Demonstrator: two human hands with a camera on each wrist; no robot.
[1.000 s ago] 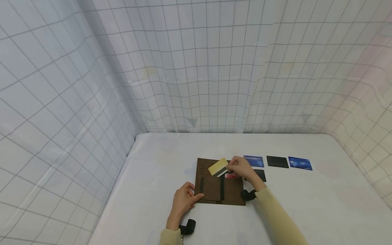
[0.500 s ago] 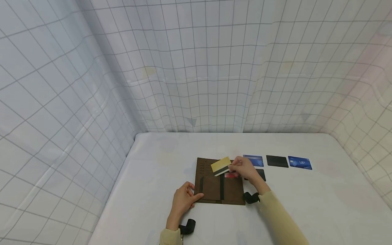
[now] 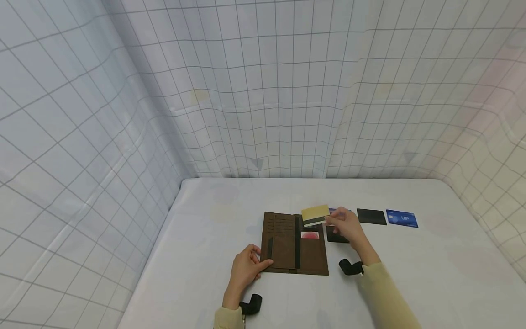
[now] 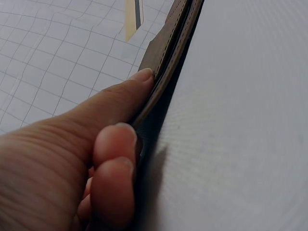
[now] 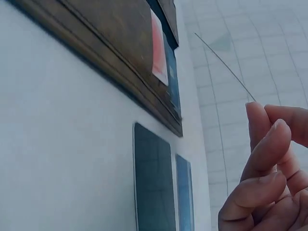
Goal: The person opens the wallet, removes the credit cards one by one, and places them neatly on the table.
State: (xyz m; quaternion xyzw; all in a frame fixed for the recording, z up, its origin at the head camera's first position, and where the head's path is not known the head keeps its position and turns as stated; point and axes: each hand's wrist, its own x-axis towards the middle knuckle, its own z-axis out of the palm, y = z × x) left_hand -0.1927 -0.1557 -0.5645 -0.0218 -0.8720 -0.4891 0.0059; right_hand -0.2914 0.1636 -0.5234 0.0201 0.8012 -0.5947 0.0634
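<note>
An open brown wallet point(image 3: 283, 252) lies flat on the white table, card slots on its left half. My left hand point(image 3: 245, 268) grips its lower left edge; in the left wrist view the thumb point(image 4: 130, 89) presses on top, with fingers curled at the edge. My right hand point(image 3: 346, 225) pinches a gold card point(image 3: 315, 214) with a dark stripe by its right end. The card overlaps the wallet's upper right corner in the head view. Seen edge-on in the right wrist view, it is a thin line. A red and white card point(image 3: 310, 235) shows in the wallet's right half.
Right of the wallet lies a black card point(image 3: 337, 235), partly behind my right hand. A mostly covered blue card point(image 3: 334, 210) is behind it. Farther right are another black card point(image 3: 371, 216) and a blue card point(image 3: 402, 218). Grid-patterned curtains point(image 3: 263, 114) enclose the table.
My right hand has carried the gold card rightward, off the wallet's left slots, which now show. The card has turned more level. My left hand has stayed put.
</note>
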